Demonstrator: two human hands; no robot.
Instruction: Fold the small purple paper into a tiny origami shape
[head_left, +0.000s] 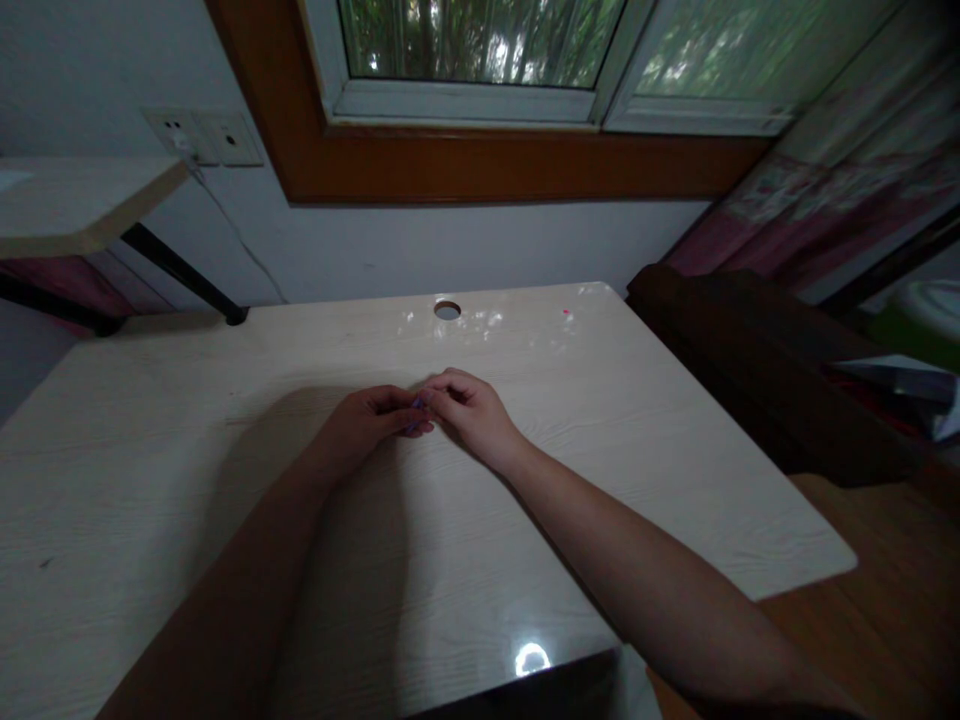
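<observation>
Both hands meet over a small purple piece near mid-frame

The step in hand looks like fine two-handed fingering of a small purple piece [417,403], held just left of the centre of the frame, above the worktop [645,430]. Fingers cover most of it, so its shape and any joint or opening in it cannot be made out. As a judgement, the next move calls for light fingertip control, with one side steadying the piece while the other works it.

The person's left hand [366,418] comes up from the lower left of the frame, thumb and fingers pointing right, its grip closed to a narrow pinch on the piece. The right hand [478,412] enters from the lower right, wrist bent a little, thumb and forefinger brought together at the piece's right side; its grip too appears pinched on it. The fingertips of both hands are touching or nearly so. The forearms slant inward from the lower corners, forming a rough V.
</observation>
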